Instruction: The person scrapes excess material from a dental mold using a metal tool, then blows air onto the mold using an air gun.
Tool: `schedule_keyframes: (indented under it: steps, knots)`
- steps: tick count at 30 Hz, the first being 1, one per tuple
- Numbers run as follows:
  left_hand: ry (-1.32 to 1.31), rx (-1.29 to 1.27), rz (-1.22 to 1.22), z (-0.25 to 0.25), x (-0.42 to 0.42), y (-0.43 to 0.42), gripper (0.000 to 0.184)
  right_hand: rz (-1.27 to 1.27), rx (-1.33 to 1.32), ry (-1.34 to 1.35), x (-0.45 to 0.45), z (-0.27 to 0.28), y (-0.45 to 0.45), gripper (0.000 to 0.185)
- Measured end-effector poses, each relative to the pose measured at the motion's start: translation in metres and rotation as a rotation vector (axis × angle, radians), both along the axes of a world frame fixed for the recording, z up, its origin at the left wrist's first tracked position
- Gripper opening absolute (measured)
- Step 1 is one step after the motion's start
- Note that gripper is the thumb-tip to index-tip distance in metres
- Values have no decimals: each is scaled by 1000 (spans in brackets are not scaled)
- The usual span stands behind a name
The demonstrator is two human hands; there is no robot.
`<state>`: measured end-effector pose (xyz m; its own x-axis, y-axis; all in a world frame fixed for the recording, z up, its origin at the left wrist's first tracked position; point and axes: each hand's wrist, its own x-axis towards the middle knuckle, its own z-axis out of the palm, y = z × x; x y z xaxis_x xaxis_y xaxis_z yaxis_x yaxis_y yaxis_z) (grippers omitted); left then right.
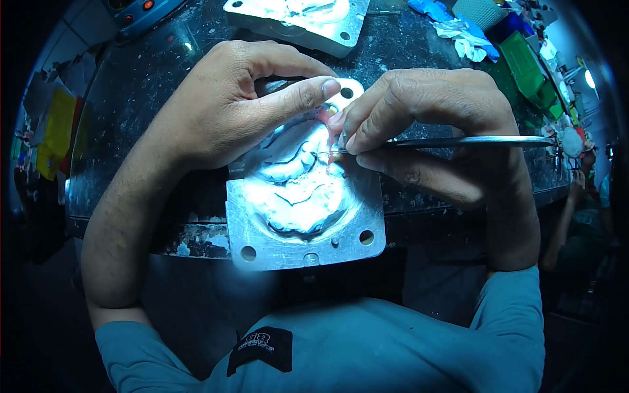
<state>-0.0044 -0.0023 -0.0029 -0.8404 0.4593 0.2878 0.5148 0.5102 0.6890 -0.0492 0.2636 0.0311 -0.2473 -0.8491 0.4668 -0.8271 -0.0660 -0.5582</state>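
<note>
A metal mould half [308,252] with holes in its corners lies at the table's front edge, its near end jutting past it. White, brightly lit casts [301,196] with tooth-like arches fill its middle. My left hand [252,98] rests over the mould's far left part, thumb and forefinger extended toward its far edge. Between the fingertips of my right hand [426,124] is a slim metal tool [458,141], its handle pointing right and its thin tip at the right side of the far cast. Small pinkish-red material [333,134] shows beside those fingertips.
A second metal mould half [295,29] with white filling lies beyond the first. At the back left is a blue device [145,16]. Blue and white gloves [462,33] and a green bin [529,69] are at the back right. Another person's arm [565,219] shows at the far right.
</note>
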Motion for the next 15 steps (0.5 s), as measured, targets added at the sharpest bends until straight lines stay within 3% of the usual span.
schedule_keyframes:
  steps: [15]
  knots:
    - [-72, -1, -4, 6, 2, 5, 39, -64, 28, -114, 12, 3, -5, 6]
